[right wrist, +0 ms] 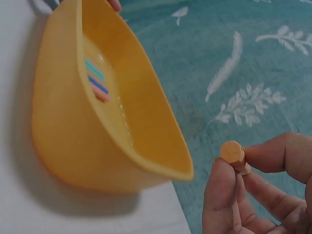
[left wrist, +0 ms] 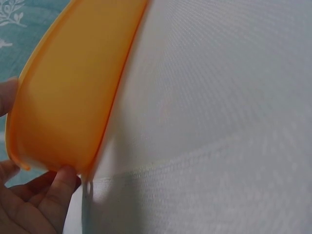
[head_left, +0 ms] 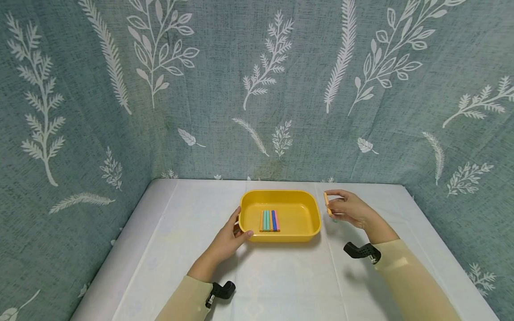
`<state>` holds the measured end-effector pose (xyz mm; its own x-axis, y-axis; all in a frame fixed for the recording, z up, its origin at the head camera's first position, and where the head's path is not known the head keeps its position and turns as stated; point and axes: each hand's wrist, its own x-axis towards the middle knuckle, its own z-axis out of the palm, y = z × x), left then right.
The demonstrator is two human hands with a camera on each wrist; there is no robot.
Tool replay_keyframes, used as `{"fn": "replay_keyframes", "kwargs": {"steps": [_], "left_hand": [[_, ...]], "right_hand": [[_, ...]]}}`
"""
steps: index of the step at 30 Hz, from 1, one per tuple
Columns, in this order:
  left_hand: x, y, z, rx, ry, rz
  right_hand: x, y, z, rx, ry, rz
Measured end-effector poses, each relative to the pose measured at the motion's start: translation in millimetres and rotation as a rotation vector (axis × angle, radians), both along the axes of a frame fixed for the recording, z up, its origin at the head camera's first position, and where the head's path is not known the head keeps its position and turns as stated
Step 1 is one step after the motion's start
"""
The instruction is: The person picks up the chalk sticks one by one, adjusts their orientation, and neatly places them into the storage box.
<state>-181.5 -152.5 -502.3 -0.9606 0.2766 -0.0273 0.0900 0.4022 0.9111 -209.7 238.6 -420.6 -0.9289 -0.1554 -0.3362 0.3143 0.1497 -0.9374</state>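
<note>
While left hand point(head_left: 232, 235) grips tray point(head_left: 309, 232), right hand point(head_left: 349, 209) pinches chalk point(head_left: 328, 204).

My left wrist view cuts the yellow plastic tray point(left wrist: 63, 92) off at its top edge, so only a blurred stretch of outer wall shows, and my left hand point(left wrist: 29, 204) is clipped at the lower left corner. In my right wrist view my right hand point(right wrist: 263, 185) runs off the bottom and right edges, hiding most of the short orange chalk stick point(right wrist: 234, 156). The coloured sticks point(right wrist: 96, 80) in the tray are too blurred there to count.
</note>
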Motion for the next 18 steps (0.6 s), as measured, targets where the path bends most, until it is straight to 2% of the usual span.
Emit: {"fn": "replay_keyframes", "kwargs": {"steps": [11, 18], "left_hand": [[1.1, 0, 1.4, -0.003, -0.001, -0.001], [1.2, 0, 1.1, -0.001, 0.001, 0.0]], "right_hand": [[-8.1, -35, -2.7, -0.051, -0.02, 0.054], [-11.8, -63, -10.2, -0.001, -0.036, 0.05]]}}
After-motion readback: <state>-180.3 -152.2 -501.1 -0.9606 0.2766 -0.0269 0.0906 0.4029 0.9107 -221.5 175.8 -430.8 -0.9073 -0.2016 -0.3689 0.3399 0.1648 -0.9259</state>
